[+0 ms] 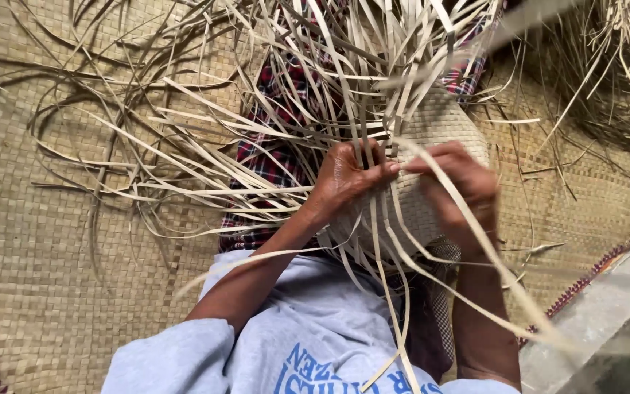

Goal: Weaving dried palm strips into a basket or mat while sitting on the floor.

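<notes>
A half-woven piece of pale straw [439, 131], rounded like a basket or hat, rests on my lap with many loose strips [315, 66] fanning out from its edge. My left hand [344, 179] pinches some strips at the woven edge. My right hand [457, 190] grips a strip right beside it; the two hands' fingertips almost touch. Long loose strips [388, 292] trail down over my forearms and grey shirt.
A woven straw mat [60, 241] covers the floor, with a purple patterned border [607, 259] at the right. A red checked cloth [271, 157] lies under the work. A pile of loose straw [621, 58] sits at the upper right. A grey concrete edge [607, 328] runs along the lower right.
</notes>
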